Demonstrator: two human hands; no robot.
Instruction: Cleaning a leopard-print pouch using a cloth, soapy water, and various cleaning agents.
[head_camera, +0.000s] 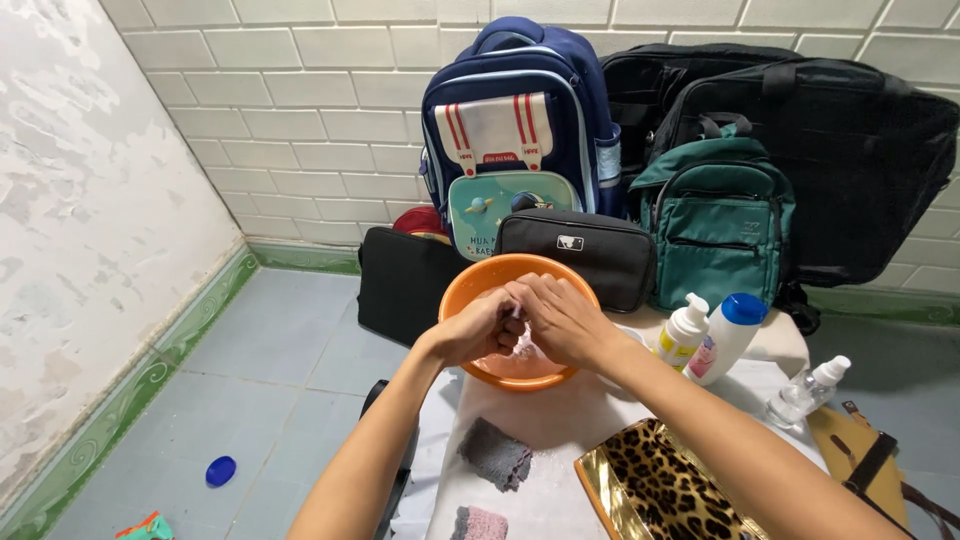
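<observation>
Presently, hands: left hand (478, 328) and right hand (560, 318) meet over the orange basin (470, 283), grip closed on something small and pale; what, cannot tell.
Basin: far edge of bench (560, 420).
Handling: likely wet, soft, slippery; pinch firmly.

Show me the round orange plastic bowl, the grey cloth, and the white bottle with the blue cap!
round orange plastic bowl (462, 285): head view, on its left rim.
grey cloth (495, 455): head view, on its middle.
white bottle with the blue cap (728, 345): head view, on its body.
</observation>
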